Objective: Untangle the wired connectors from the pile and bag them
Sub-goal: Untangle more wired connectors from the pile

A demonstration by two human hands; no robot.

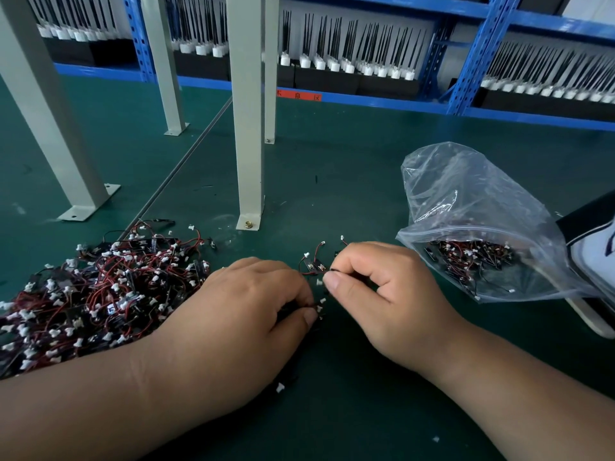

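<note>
A big tangled pile of wired connectors [100, 294], red and black wires with small white plugs, lies on the green mat at the left. My left hand [246, 314] rests beside the pile and grips a small bunch of connectors under its curled fingers. My right hand [376, 287] pinches a black wire end between thumb and forefinger, just right of a few loose connectors [312, 264]. A clear plastic zip bag [466, 227] lies open at the right with several connectors inside.
Grey metal posts [248, 128] are bolted to the green mat [332, 168] behind the pile. Blue shelving [366, 98] at the back holds rows of black antennas with white bases. A black and white object [595, 254] sits at the right edge against the bag.
</note>
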